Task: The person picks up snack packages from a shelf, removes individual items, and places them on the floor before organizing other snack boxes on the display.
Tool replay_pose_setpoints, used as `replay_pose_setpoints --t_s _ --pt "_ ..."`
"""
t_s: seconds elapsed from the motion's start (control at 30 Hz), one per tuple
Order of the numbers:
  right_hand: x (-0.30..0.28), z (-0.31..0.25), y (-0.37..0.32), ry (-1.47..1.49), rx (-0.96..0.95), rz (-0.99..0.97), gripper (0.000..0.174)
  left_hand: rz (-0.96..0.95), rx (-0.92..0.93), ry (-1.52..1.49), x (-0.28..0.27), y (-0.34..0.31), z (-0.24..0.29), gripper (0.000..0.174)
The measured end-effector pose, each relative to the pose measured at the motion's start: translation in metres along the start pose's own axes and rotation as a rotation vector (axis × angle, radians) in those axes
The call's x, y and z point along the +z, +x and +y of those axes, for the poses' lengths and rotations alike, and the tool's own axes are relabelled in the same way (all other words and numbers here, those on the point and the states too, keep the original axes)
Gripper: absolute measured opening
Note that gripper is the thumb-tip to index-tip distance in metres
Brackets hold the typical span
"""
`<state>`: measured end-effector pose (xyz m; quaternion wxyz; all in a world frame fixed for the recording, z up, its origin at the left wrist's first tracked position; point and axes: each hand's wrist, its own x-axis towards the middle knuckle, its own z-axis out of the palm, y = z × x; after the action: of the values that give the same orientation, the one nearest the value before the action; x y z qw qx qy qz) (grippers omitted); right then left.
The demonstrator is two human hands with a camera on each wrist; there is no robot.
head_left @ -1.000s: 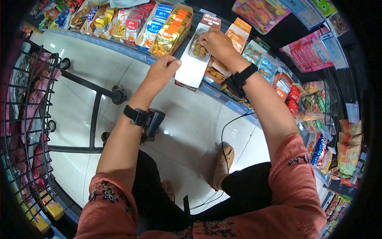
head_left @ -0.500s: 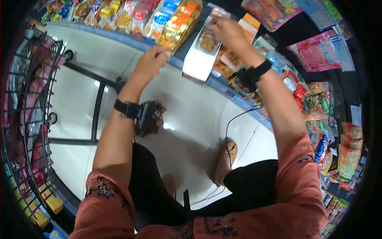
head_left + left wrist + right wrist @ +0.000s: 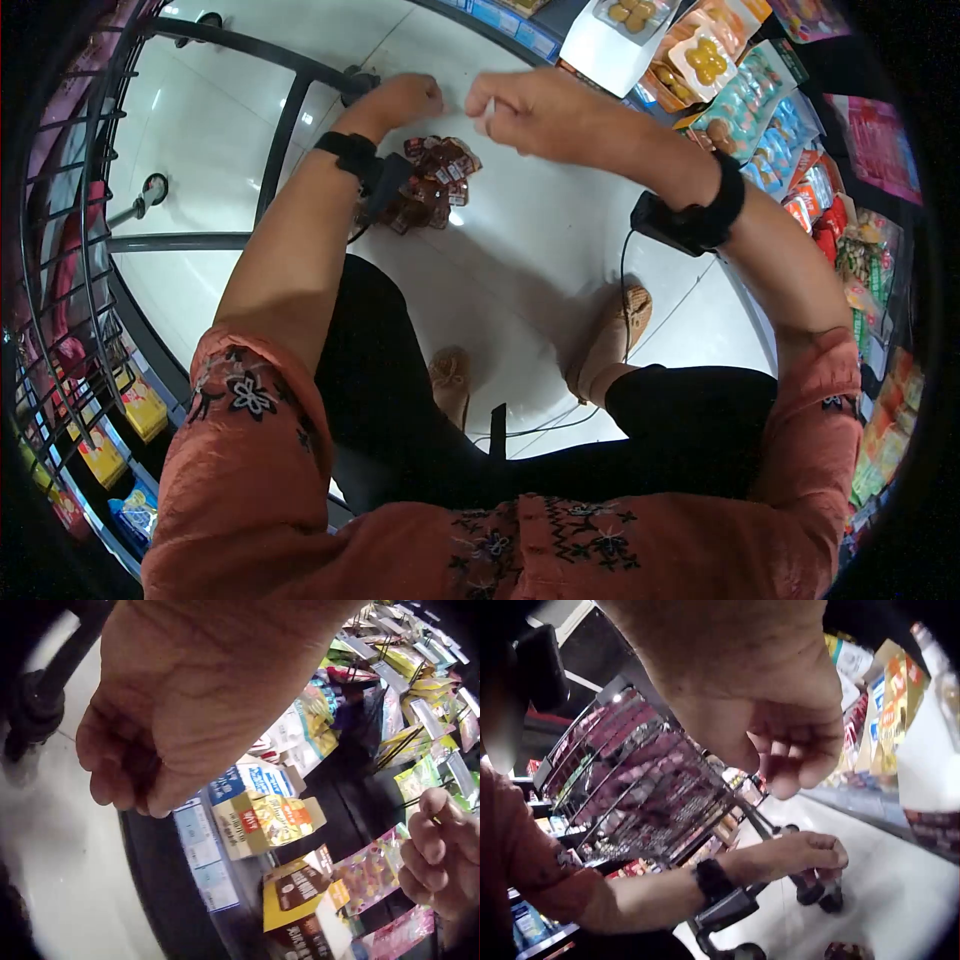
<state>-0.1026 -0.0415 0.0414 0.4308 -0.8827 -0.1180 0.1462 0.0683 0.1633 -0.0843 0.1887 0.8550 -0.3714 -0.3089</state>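
Observation:
My left hand (image 3: 400, 102) is held above the floor with fingers loosely curled and nothing visible in them. Level with it, a short gap to the right, is my right hand (image 3: 535, 115), its fingers bent and blurred, with no held thing showing. In the right wrist view its curled fingers (image 3: 795, 754) show beside the palm. Just below the hands in the head view, a pile of small dark-brown packets (image 3: 430, 185) lies on the floor. To the upper right stands a white box (image 3: 610, 50) holding a clear tray of round brown snacks (image 3: 632, 14).
Boxes of snack packets (image 3: 735, 90) line the shelf on the right. A wire cart (image 3: 75, 230) with pink goods stands at the left, its dark frame (image 3: 285, 150) reaching over the tiled floor. A thin cable (image 3: 625, 290) hangs from the right wrist camera.
My right hand has left the snack tray in the white box and moved left, close to my left hand. The head view has shifted, so the shelf sits farther up and right.

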Motion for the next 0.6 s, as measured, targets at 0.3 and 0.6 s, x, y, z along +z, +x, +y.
replay_pose_setpoints --t_s 0.3,0.6 --pt "0.035 0.055 -0.001 -0.037 0.185 -0.135 0.027 -0.238 -0.197 0.266 0.056 -0.017 0.004 0.062" --pt "0.043 0.058 -0.006 0.249 0.5 -0.233 0.04 -0.309 -0.13 -0.043 0.059 -0.008 -0.005 0.039"
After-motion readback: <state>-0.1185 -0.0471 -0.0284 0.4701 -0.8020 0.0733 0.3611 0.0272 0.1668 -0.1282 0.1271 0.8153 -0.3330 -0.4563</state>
